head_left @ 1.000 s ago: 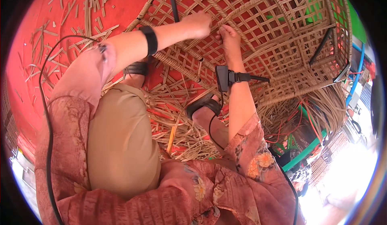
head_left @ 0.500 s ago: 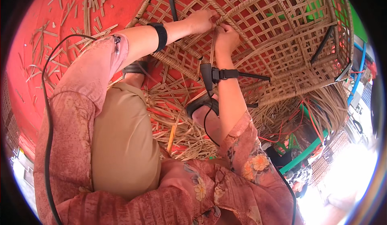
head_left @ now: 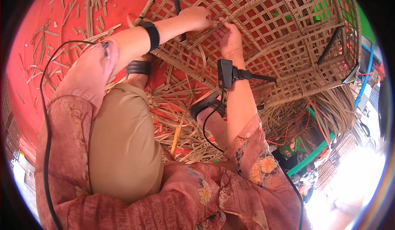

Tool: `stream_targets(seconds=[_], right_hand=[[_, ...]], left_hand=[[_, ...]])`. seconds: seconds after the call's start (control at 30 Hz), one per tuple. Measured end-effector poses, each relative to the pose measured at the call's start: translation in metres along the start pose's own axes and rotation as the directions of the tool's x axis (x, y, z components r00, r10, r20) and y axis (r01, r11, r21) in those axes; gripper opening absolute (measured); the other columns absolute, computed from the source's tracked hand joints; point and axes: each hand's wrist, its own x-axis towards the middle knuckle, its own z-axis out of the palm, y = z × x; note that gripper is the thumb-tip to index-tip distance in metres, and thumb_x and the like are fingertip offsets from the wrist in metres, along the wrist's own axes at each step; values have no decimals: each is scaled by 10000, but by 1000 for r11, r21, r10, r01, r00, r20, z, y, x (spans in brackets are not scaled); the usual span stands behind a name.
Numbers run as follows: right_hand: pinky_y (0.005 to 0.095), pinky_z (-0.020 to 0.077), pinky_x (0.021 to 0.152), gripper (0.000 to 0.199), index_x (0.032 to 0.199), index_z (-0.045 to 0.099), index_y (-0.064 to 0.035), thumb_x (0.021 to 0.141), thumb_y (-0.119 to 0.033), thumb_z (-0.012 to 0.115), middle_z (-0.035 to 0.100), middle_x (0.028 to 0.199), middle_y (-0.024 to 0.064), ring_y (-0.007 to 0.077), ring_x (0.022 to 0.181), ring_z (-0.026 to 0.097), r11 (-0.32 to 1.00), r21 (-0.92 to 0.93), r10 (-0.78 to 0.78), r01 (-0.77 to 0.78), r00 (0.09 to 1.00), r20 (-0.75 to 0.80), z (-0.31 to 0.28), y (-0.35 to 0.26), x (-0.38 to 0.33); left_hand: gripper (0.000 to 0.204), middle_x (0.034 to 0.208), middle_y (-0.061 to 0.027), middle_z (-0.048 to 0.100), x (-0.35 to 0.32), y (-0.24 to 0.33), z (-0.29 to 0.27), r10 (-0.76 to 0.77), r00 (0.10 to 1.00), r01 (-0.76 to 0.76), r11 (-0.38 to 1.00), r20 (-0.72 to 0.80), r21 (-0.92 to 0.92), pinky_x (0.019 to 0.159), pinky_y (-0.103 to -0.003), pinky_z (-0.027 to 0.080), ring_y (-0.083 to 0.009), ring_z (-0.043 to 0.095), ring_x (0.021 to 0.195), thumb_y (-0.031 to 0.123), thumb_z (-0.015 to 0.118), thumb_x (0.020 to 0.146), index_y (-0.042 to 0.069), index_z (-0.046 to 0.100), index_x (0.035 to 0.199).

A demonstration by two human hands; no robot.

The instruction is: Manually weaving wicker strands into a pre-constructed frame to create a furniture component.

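A large woven basket frame of brown flat strips lies tilted before me, with wrapped cord-like ribs and an open lattice. At one rib my left hand is closed, its fingertips pinching a thin weaving strip whose loose length appears to curve down below. Right beside it, my right hand is turned palm inward with curled fingers, the fingertips against the rib. What those right fingertips grip is too small to make out. The two hands' fingertips almost meet.
Cut strips litter the red floor sheet around my feet. A bundle of long strips lies at right, near a green tube. Dark metal bars run along the basket. A black cable trails along my left arm.
My left hand has drawn slightly left. The right hand has rolled, so its palm and curled fingers now show, and its wrist moved a little right. A curved strip now shows below them.
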Motion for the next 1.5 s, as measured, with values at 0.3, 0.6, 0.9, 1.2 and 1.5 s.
stream_targets(seconds=[0.3, 0.6, 0.9, 1.2, 1.5], right_hand=[[214, 460, 558, 236, 918, 599, 6, 773, -124, 733, 616, 798, 54, 108, 686, 596, 839, -536, -83, 93, 996, 44, -1, -4, 6], [245, 515, 666, 266, 1112, 571, 78, 883, -57, 571, 628, 956, 89, 128, 756, 619, 880, -433, -171, 195, 981, 96, -16, 7, 1], [263, 530, 631, 293, 1138, 533, 90, 878, -40, 567, 634, 927, 102, 158, 750, 642, 905, -390, -200, 172, 979, -33, -18, 14, 4], [260, 491, 547, 140, 934, 634, 51, 842, -52, 607, 657, 754, 97, 140, 610, 627, 792, -532, -424, 299, 896, -129, -12, 24, 5], [307, 513, 568, 153, 842, 645, 61, 790, -82, 628, 666, 682, 119, 188, 594, 658, 692, -709, -399, 135, 890, -220, -2, 20, 8]], left_hand=[[409, 701, -151, 631, -103, 75, 0, 305, 529, -418, 906, 792, -70, 657, -413, 485, -290, 624, 684, 393, 571, 858, -9, 647, 858], [282, 1000, -142, 646, -13, -10, 18, 100, 993, -100, 995, 55, 7, 773, -371, 489, -268, 636, 884, 180, 563, 820, 31, 628, 1051], [456, 1056, -152, 639, 16, -3, 44, 70, 995, -85, 968, -71, -238, 833, -360, 461, -278, 606, 994, 111, 576, 805, 27, 496, 1246], [451, 1056, -140, 637, 27, -11, 32, 110, 991, -80, 948, 80, -308, 825, -326, 471, -193, 606, 969, 42, 488, 867, 75, 462, 1316], [574, 1105, -166, 608, 27, -13, 15, 22, 971, 89, 890, 237, -447, 699, -345, 520, -215, 641, 871, -38, 452, 837, 101, 391, 1390]])
